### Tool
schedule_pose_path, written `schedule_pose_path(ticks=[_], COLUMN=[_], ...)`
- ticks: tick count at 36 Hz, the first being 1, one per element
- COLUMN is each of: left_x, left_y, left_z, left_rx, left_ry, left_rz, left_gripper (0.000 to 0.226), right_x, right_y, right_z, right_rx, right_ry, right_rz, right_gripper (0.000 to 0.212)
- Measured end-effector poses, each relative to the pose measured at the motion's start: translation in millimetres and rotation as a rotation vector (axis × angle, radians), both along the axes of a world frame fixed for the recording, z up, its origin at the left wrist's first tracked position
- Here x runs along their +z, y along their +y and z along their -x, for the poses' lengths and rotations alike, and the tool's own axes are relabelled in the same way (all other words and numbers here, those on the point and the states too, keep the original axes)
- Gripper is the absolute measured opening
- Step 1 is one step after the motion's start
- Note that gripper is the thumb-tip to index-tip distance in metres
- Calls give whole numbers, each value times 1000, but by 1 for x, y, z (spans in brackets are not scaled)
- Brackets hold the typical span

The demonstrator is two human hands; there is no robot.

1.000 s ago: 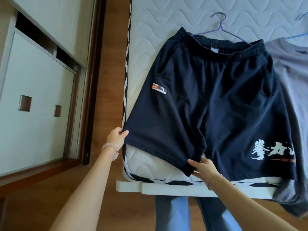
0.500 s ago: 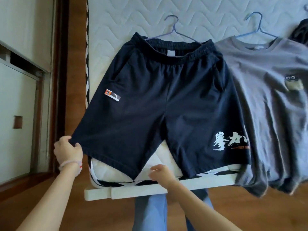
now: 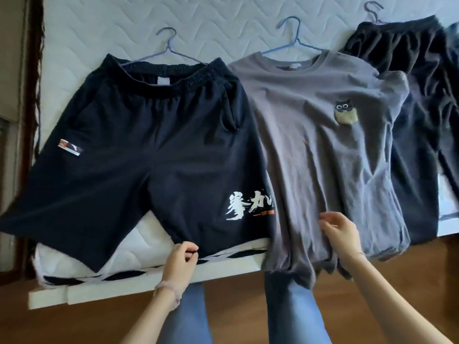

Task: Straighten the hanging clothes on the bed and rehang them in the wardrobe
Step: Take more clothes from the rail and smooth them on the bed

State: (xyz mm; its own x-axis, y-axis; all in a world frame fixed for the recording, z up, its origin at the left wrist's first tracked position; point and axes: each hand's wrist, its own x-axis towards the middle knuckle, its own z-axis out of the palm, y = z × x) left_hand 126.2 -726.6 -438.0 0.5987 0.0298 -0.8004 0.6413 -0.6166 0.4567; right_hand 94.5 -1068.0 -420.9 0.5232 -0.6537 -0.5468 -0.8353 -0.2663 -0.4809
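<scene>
Navy shorts (image 3: 149, 157) with white lettering lie flat on the mattress (image 3: 99, 26), on a purple hanger (image 3: 169, 45). Beside them on the right is a grey T-shirt (image 3: 310, 145) with an owl patch, on a blue hanger (image 3: 293, 38); its hem droops over the bed's edge. Further right lies a dark garment (image 3: 417, 120) on a third hanger (image 3: 372, 11). My left hand (image 3: 181, 261) pinches the hem of the shorts' right leg. My right hand (image 3: 340, 232) rests over the lower T-shirt with fingers apart, holding nothing.
The white bed frame edge (image 3: 124, 286) runs just in front of my legs in jeans (image 3: 188, 314). Wooden floor (image 3: 74, 324) lies below. The wardrobe's pale side (image 3: 10, 70) shows at the far left, past a dark wooden strip.
The view has shifted right. My left hand let go of the shorts' left leg and moved to the right leg's hem. My right hand moved from the shorts onto the grey T-shirt.
</scene>
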Motion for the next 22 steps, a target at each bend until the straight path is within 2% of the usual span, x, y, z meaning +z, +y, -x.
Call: schedule_pose_path(ticks=[5, 10, 12, 17, 20, 22], left_x=[-4, -14, -18, -23, -19, -19], left_y=[-96, -176, -193, -208, -213, -215], left_z=[17, 33, 38, 47, 54, 59], left_rx=[131, 243, 281, 437, 438, 387], left_ry=[-42, 2, -8, -2, -7, -27], left_rz=[-27, -10, -51, -49, -41, -52], left_gripper=[15, 21, 16, 13, 8, 22], right_x=[-15, -17, -24, -35, -44, -48], right_y=[-101, -183, -209, -232, -234, -235], right_z=[30, 47, 54, 50, 46, 45], right_rx=[45, 69, 82, 86, 115, 88], right_ry=[105, 139, 144, 102, 83, 92], right_rz=[19, 135, 157, 65, 43, 10], right_gripper=[23, 22, 30, 27, 24, 25])
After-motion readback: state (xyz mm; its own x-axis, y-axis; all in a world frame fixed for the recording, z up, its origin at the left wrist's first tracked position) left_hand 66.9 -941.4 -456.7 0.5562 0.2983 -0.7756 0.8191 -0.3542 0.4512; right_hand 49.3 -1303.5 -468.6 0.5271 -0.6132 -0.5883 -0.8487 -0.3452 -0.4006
